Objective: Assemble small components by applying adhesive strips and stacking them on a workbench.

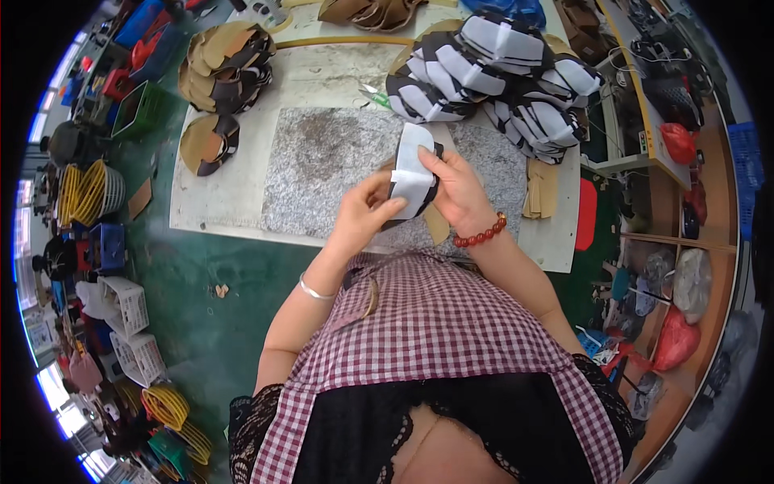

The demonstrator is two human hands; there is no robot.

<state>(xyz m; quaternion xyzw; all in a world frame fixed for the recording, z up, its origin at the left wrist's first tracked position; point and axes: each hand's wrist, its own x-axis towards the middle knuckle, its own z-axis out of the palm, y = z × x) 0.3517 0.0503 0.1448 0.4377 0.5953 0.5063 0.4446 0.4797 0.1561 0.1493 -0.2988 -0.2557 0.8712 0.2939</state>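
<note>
Between my two hands is a curved shoe upper piece, white-lined with black edges, held up over the near part of the worktable. My left hand pinches its lower left side, thumb on the white face. On the upper right edge, my right hand grips with the thumb pressed on the lining and the fingers behind. Just past the piece lies a heap of similar black-and-white uppers. Green-handled snips rest left of that heap. A speckled grey mat lies under my hands.
Stacked tan and brown uppers stand at the table's far left, with a smaller stack nearer. Tan pieces lie at the right edge. A red stool is beside the table; shelves line the right.
</note>
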